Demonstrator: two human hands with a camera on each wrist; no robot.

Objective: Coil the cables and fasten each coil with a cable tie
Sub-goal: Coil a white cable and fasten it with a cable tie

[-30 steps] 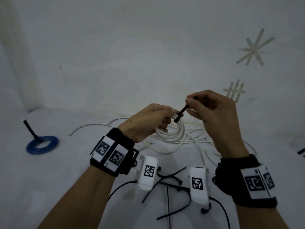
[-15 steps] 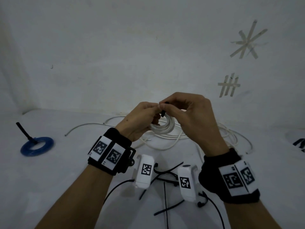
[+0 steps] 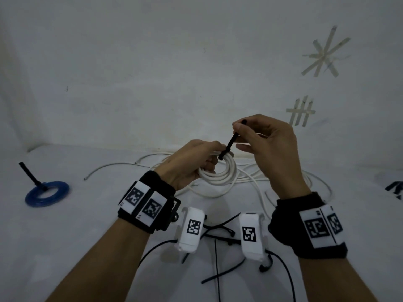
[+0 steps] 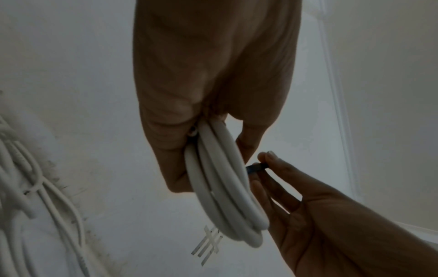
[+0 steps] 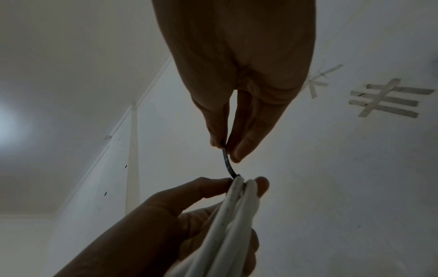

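The right hand [image 3: 270,147] is pinching the free end of a black cable tie [image 3: 229,144] between thumb and forefinger, its other fingers hanging loose, and appears to be drawing it up and away from the white coil [image 3: 220,172]. The left hand [image 3: 192,164] is gripping that coil, fingers curled round the bundled loops, holding it in the air above the table [image 3: 65,236]. The tie's lower end is sitting against the top of the coil, so the fastening step is in hand. The next move likely calls for a steady pull while the left hand is bracing the loops. Loose white cable [image 3: 257,182] is lying behind, a blue coil [image 3: 46,194] already tied at far left, and spare ties [image 3: 218,232] are lying near the wrists.
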